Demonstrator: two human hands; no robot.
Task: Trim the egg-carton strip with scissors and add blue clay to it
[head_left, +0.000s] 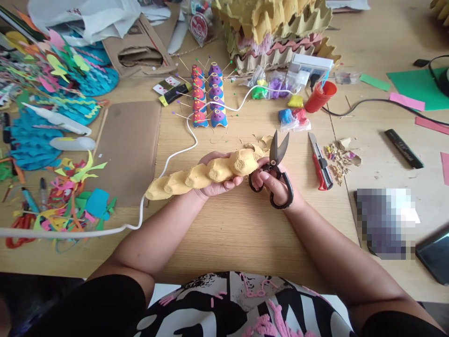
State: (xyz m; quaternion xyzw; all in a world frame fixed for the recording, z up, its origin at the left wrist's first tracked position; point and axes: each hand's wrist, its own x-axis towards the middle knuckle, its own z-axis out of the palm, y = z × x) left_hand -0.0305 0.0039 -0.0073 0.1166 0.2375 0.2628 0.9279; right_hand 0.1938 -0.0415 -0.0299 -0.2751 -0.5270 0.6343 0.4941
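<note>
A yellow strip of egg carton (187, 180) with several bumps in a row lies across my left hand (215, 186), whose fingers curl round it from below. To its right, my right hand (275, 185) holds black-handled scissors (278, 150), fingers through the loops. The scissor blades are spread and point up and away, just beside the strip's right end. Small yellow carton scraps (256, 150) lie on the table behind the strip.
Two painted carton rows (217, 93) bristle with pins behind my hands. A white cable (178, 152) crosses the table on the left, near a brown cardboard sheet (128, 150). On the right are a red cutter (320, 164), shavings (338, 161) and a red cup (320, 96).
</note>
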